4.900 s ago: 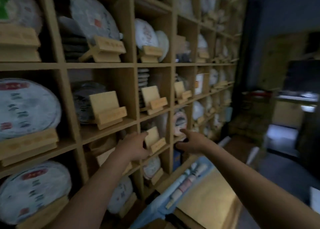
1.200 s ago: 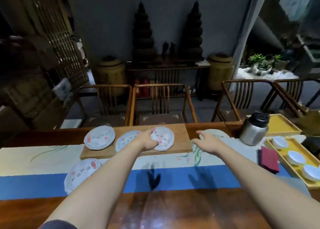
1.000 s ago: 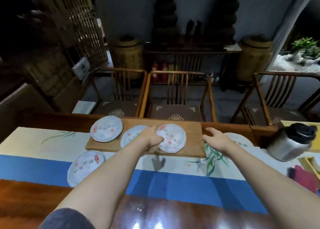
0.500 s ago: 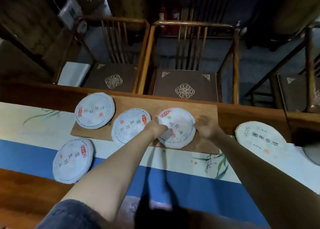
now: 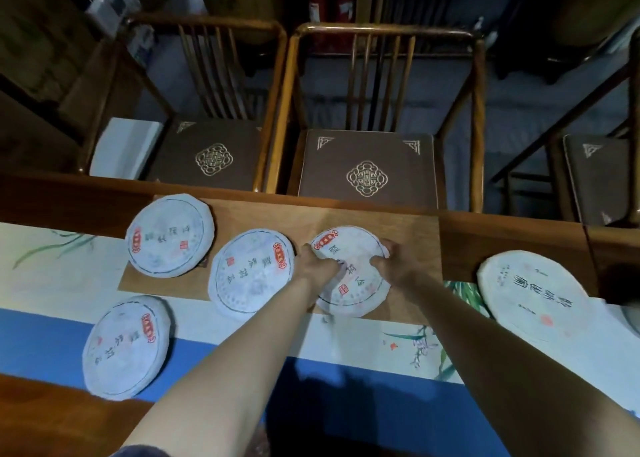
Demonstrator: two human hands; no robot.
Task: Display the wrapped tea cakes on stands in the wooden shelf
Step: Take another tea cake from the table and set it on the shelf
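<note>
With left hand [image 5: 317,264] and right hand [image 5: 388,266] curled on opposite edges of the wrapped tea cake [image 5: 349,271], lift level off the wooden board [image 5: 408,228], sparing paper.

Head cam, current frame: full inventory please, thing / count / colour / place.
wrapped tea cakes: five, pale paper, red or dark print; three on the board, one on the runner near left, one far right.
wooden board: one, brown, table's far side.
table runner: one, cream and blue, along the table.
table: one, dark wood.
chairs: three in view, wood, brown cushions, behind the table.
left hand, right hand: both grip the board's rightmost cake.
</note>
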